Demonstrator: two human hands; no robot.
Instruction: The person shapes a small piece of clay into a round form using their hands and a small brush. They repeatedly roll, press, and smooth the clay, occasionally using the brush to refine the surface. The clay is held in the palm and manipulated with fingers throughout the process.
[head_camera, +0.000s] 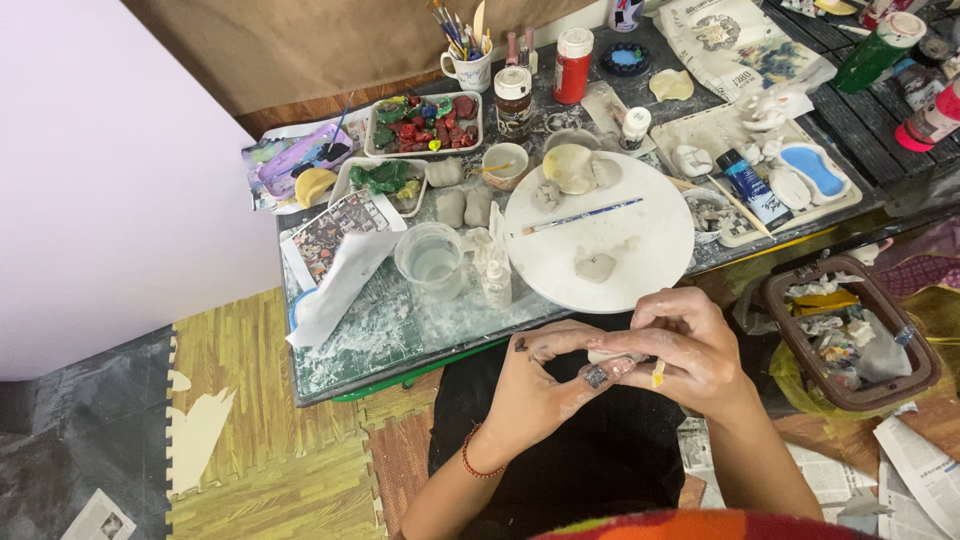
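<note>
Left hand (540, 385), right hand (690, 350) pinching small clay lump (610, 356); round white board (600, 235) at 12 o'clock. Best pressed gently, evenly, supported underneath.

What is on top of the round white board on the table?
On the round white board lie a thin paintbrush, a small grey clay lump near the front, and a pale shell-like clay piece at the back edge. Whatever sits under that piece is covered.

— That round board (640, 250) is white, and the brush (580, 217) across it has a blue handle.
— The clay lump (597, 267) on it is pale grey. The bottle (573, 65) by the counter's far edge is red, white-capped.
— Red thread bracelet (470, 462) too; floor mats (270, 400) yellow-green, wood-grained.
</note>
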